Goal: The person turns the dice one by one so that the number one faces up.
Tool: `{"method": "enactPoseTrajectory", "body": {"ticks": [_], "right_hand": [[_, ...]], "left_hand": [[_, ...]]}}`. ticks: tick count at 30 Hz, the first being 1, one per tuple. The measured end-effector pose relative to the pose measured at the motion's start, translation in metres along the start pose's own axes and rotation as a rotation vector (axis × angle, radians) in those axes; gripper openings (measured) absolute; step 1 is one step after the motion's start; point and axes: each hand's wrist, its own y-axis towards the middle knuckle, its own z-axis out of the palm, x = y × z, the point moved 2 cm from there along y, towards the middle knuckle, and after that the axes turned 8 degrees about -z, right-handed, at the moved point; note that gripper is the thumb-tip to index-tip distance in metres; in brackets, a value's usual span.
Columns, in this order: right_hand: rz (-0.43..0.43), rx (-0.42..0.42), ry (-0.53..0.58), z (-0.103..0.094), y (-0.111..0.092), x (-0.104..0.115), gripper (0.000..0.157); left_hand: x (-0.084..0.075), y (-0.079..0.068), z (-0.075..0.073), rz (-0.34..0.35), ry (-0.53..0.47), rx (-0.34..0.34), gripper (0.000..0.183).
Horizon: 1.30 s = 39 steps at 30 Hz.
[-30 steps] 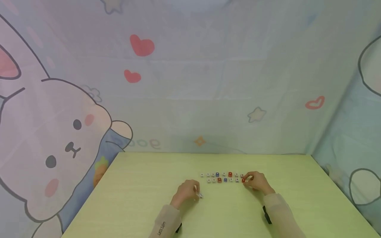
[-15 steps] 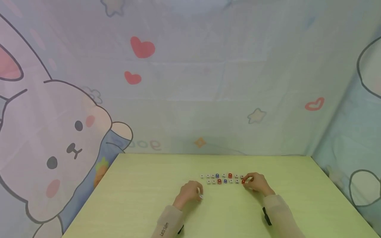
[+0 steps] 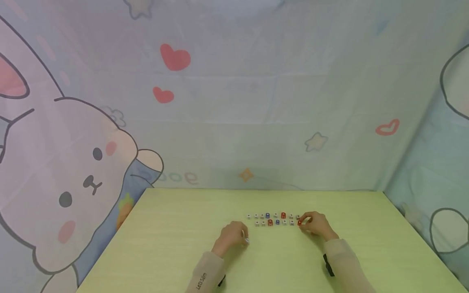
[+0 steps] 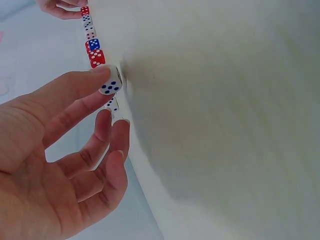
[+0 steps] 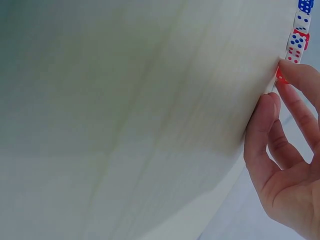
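Note:
Between thumb and fingertip my left hand pinches a white die with blue pips, near the table and left of the dice rows. At the right end of the nearer row, my right hand pinches a red die. Two rows of small dice lie side by side on the table. The far row has white dice, a blue die and a red die. In the near row are white dice, another red die and another blue die.
A pale yellow-green table lies under both hands. Behind it hangs a cloth backdrop printed with hearts, stars and a large rabbit. More cloth hangs on the right side.
The left hand has shifted slightly right with the white die, whose tilt has altered between the fingers. The right hand stays at the red die, and the rows look the same.

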Motion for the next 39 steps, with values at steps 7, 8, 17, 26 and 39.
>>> {"method": "enactPoseTrajectory", "body": {"ticks": [7, 8, 17, 26, 39], "right_hand": [[-0.013, -0.003, 0.01, -0.001, 0.0, 0.0, 0.018], [-0.014, -0.003, 0.01, -0.001, 0.001, 0.0, 0.018], [-0.018, -0.002, 0.002, 0.0, 0.001, -0.001, 0.017], [-0.002, -0.005, -0.007, -0.001, 0.0, -0.001, 0.017], [-0.006, -0.001, 0.001, -0.001, 0.0, 0.001, 0.016]], "left_hand": [[0.0, -0.001, -0.004, -0.008, -0.012, 0.02, 0.012], [0.0, -0.001, -0.004, -0.005, -0.009, 0.02, 0.012], [0.003, 0.002, -0.005, -0.012, 0.002, 0.029, 0.008], [0.004, 0.003, -0.006, -0.021, -0.028, 0.002, 0.014], [0.003, 0.01, -0.003, -0.016, -0.033, -0.039, 0.012]]}}
